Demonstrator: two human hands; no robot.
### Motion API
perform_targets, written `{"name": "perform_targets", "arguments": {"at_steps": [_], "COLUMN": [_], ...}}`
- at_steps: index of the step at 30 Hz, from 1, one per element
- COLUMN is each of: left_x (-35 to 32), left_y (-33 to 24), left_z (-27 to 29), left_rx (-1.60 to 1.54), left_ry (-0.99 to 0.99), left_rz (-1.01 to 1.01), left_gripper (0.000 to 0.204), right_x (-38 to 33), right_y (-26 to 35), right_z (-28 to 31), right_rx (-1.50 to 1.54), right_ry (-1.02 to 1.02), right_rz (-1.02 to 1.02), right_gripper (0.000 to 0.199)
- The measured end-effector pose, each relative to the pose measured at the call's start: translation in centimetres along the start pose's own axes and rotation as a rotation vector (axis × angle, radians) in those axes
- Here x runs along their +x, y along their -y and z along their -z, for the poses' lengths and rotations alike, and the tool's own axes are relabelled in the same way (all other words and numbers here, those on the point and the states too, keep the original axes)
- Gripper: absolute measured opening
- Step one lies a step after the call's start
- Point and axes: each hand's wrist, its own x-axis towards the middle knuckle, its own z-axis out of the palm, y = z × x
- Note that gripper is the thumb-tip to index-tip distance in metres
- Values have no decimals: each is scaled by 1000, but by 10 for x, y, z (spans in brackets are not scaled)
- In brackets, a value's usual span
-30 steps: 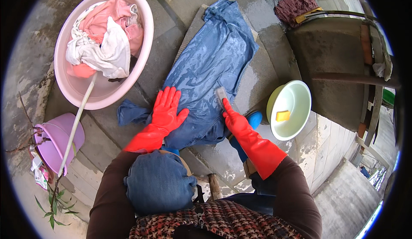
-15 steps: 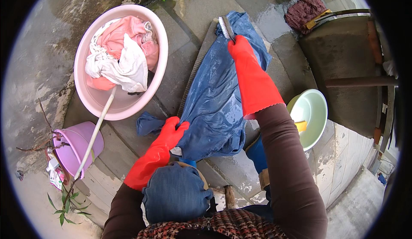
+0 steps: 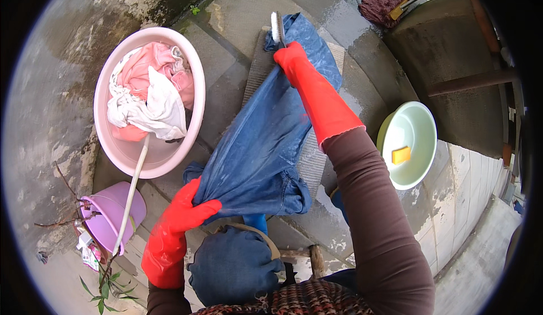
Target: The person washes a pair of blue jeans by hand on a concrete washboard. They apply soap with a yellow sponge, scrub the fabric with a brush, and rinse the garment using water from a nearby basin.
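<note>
A wet blue denim garment [image 3: 257, 139] stretches diagonally over a grey ribbed board [image 3: 314, 159] on the ground. My left hand [image 3: 189, 206], in a red rubber glove, is closed on the garment's near left edge and pulls the cloth taut. At the far end, my right hand [image 3: 291, 61], also in a red glove, is closed round the handle of a scrub brush [image 3: 276, 27]. The brush stands tilted on its side with its white bristles facing left, beside the cloth. Whether the right fingers also pinch the cloth is hidden.
On the left stands a pink basin [image 3: 102, 106] of pink and white clothes, with a pale stick [image 3: 133, 193] leaning on it and a purple bucket [image 3: 102, 238] nearer. A green basin [image 3: 421, 162] holding a yellow block [image 3: 401, 155] is right. A mop [image 3: 380, 4] lies far right.
My left hand has drawn back to the left with the garment's near edge. My right hand and the brush have shifted left, baring more of the ribbed board on the right.
</note>
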Motion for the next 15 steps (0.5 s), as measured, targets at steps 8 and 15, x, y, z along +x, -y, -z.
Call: {"name": "perform_targets", "arguments": {"at_steps": [8,15], "left_x": [5,114], "left_y": [-70,-27], "left_z": [-55,-175], "left_rx": [621,556], "left_ry": [-54,784], "left_rz": [-373,-311], "left_gripper": [69,98], "right_x": [9,3], "right_y": [63,-102], "right_z": [128,150], "right_rx": [806,332], "right_ry": [-159,-376], "right_rz": [536,60], "right_gripper": [27,59]}}
